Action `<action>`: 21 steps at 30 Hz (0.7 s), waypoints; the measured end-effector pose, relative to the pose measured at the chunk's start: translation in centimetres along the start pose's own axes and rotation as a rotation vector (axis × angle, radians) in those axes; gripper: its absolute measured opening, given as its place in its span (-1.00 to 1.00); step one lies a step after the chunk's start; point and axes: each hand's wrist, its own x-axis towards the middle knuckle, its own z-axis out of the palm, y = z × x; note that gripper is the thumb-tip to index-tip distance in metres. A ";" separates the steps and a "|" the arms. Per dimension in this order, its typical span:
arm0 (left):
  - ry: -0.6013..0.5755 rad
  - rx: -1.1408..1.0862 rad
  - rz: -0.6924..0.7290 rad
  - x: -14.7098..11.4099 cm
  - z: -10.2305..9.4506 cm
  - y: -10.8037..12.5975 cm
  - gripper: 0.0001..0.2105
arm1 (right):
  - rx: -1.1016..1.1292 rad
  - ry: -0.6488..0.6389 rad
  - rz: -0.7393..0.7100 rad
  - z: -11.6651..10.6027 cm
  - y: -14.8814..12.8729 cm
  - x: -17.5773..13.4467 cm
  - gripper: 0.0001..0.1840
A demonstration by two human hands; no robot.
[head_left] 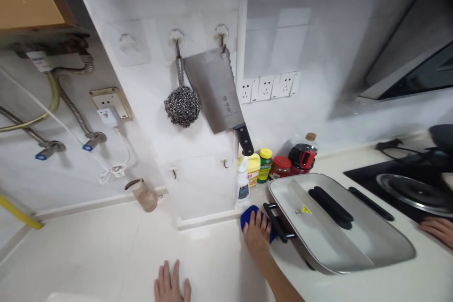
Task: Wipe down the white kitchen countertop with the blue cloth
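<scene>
My right hand presses a bunched blue cloth onto the white countertop, its fingers curled over it. The cloth is beside the black side handle of a rectangular electric pan with a glass lid. My left hand lies on the counter at the bottom edge of the view, fingers spread and holding nothing; its wrist is out of view.
A cleaver and a steel wool scrubber hang on wall hooks. Bottles and jars, including a red-lidded jar, stand behind the pan. A brown cup is at the left wall. Another person's hand rests near the cooktop.
</scene>
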 end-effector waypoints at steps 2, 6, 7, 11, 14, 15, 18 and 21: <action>-0.008 -0.012 -0.003 0.1 -0.4 0.1 -0.50 | 0.010 -0.025 -0.014 -1.0 -0.1 -2.4 -0.40; -0.016 -0.012 0.005 0.4 -1.3 0.6 -0.48 | 0.032 -0.075 -0.073 -3.0 0.4 -8.6 -0.39; -0.024 -0.010 0.005 0.5 -1.5 0.8 -0.48 | 0.039 -0.079 -0.107 -3.6 1.0 -10.3 -0.39; -0.084 -0.017 -0.010 0.8 -2.3 1.3 -0.46 | 0.054 -0.115 -0.304 -6.7 5.1 -16.4 -0.36; -0.096 -0.033 -0.012 1.0 -2.4 1.7 -0.45 | 0.017 -0.128 -0.343 -9.0 9.5 -19.5 -0.34; -0.094 -0.038 -0.012 1.0 -2.4 1.8 -0.45 | 0.000 -0.128 -0.320 -9.6 11.0 -20.1 -0.34; -0.085 -0.051 -0.013 0.9 -2.5 2.0 -0.45 | -0.060 -0.120 -0.168 -10.7 15.3 -20.5 -0.33; -0.102 -0.063 -0.018 0.9 -2.6 2.1 -0.44 | -0.148 -0.100 0.028 -11.0 19.0 -18.9 -0.32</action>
